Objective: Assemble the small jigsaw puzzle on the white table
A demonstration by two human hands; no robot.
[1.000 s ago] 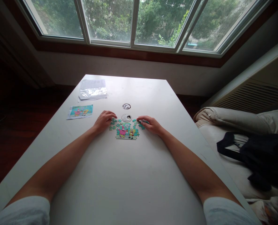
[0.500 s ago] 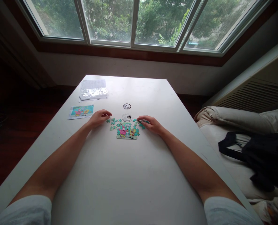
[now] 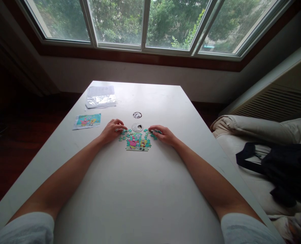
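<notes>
A partly joined jigsaw puzzle point(image 3: 138, 144) lies flat on the white table, picturing a pink figure and a yellow figure on a turquoise ground. Loose turquoise puzzle pieces point(image 3: 124, 137) are scattered along its upper left. My left hand point(image 3: 112, 130) reaches over these, fingers stretched and slightly bent, their tips at the pieces; whether they touch one is too small to tell. On the other side, my right hand point(image 3: 164, 135) rests with thumb and index finger apart, above more loose pieces point(image 3: 154, 135) that it partly covers.
A printed picture sheet point(image 3: 87, 121) with the same figures lies to the left. Behind it is a clear plastic bag with papers point(image 3: 101, 97). Two round table inserts point(image 3: 137, 127) sit beyond the puzzle. At right, a dark bag point(image 3: 284, 169) lies on a pale sofa point(image 3: 246, 134).
My left hand has moved right, from the outer edge of the loose pieces to over them. My right hand has stayed in place.
</notes>
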